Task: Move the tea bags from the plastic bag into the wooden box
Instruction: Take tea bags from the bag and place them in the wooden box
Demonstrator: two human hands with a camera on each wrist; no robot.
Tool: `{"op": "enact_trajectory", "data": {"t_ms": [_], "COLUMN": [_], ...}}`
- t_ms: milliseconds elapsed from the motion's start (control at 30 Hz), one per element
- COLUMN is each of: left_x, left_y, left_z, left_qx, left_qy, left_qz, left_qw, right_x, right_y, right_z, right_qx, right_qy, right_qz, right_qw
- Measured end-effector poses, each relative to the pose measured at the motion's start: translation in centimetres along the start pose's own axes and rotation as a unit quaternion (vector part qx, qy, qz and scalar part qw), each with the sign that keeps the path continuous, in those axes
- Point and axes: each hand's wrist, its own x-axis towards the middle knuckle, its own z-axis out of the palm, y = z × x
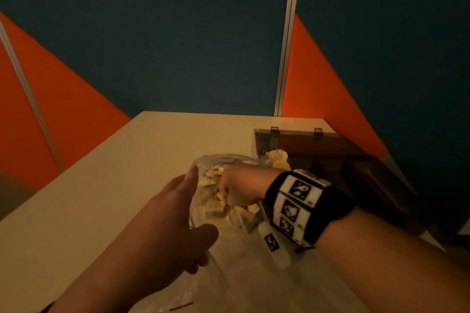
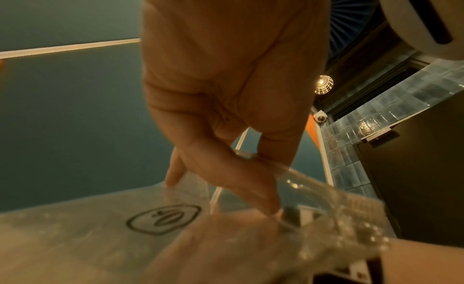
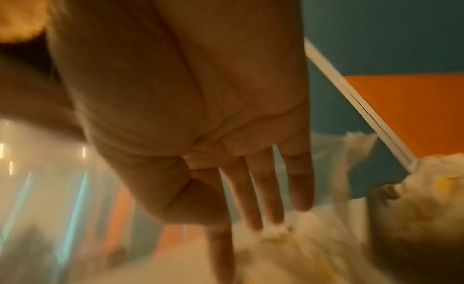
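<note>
Clear plastic bag (image 1: 229,244) lies crumpled on the beige table (image 1: 106,185), and my left hand (image 1: 162,226) grips its open edge, thumb and fingers pinched on the film; the left wrist view confirms that pinch. My right hand (image 1: 239,185) is sunk into the bag's mouth among the tea bags (image 1: 216,208). From the head view its fingers are hidden by its own back, while the right wrist view (badly blurred) shows them extended and nearly straight, tips touching the pale heap; I cannot see anything held in that grip. Beyond and to the right of the right hand stands the wooden box (image 1: 318,150), lid raised, with a few yellow-white tea bags already piled in its near left corner. Its right side falls into shadow, and I cannot make out the compartments. The box sits close to the table's far right corner; bare table spreads left of my left grip.
</note>
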Motion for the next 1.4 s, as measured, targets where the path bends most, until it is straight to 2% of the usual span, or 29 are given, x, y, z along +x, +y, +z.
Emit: {"op": "enact_trajectory", "data": {"t_ms": [100,167,333,467,667,867,967,1067,1133,1233,1400], "left_x": [-0.1,0.0,0.1,0.2,0.2,0.3,0.2,0.1,0.1,0.0,0.0], "left_y": [-0.1,-0.1,-0.3,-0.5,-0.5,-0.6,-0.6,-0.5,-0.3,-0.1,-0.2], "left_z": [-0.2,-0.3,-0.3,-0.2,-0.3,-0.2,-0.2,-0.2,-0.2,-0.2,-0.3], "left_qx": [0.001,-0.001,-0.014,-0.005,-0.003,0.001,0.0,0.0,0.001,0.004,0.014], "left_qy": [-0.001,-0.003,-0.006,-0.007,-0.009,-0.005,-0.004,-0.006,-0.01,-0.013,-0.011], "left_qz": [-0.009,-0.011,0.01,0.014,0.013,0.011,0.013,0.013,0.013,0.014,0.014], "left_qw": [1.0,1.0,1.0,1.0,1.0,1.0,1.0,1.0,1.0,1.0,1.0], "right_x": [1.4,1.7,1.8,1.8,1.5,0.7,0.2,0.3,0.6,0.9,0.8], "right_y": [0.4,0.7,1.3,1.8,2.0,2.2,2.5,2.7,2.4,1.9,2.0], "right_z": [0.6,0.8,1.4,2.0,1.5,1.1,0.7,0.6,1.1,1.8,2.0], "right_qx": [-0.025,-0.018,0.034,0.052,0.112,0.177,0.2,0.105,0.051,0.015,0.004], "right_qy": [-0.022,-0.009,0.082,0.1,0.134,0.181,0.11,0.013,-0.029,-0.058,-0.063], "right_qz": [0.044,0.048,0.004,-0.017,-0.01,-0.057,-0.063,-0.069,-0.06,-0.054,-0.054], "right_qw": [0.998,0.999,0.996,0.993,0.985,0.966,0.971,0.992,0.996,0.997,0.997]}}
